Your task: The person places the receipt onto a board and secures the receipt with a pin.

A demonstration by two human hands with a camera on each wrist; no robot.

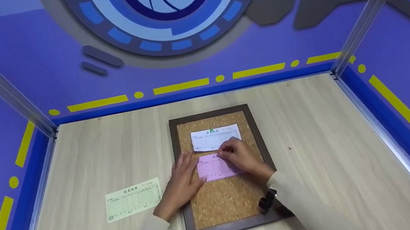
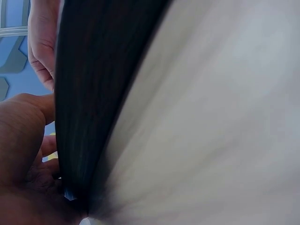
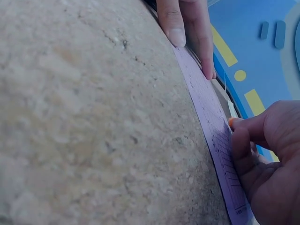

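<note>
A pink printed form lies on a cork board with a dark frame. The left hand rests across the board's left side, its fingers extended and touching the form's left edge. Near the form's top edge, the right hand pinches a small orange push pin between thumb and finger; the pin's tip is hidden. Just above, a white printed form is fixed at its top by a green push pin.
To the left of the board, a pale green printed form lies flat on the wooden table. A tiny dark speck sits on the table to the right. Blue walls enclose the back and sides.
</note>
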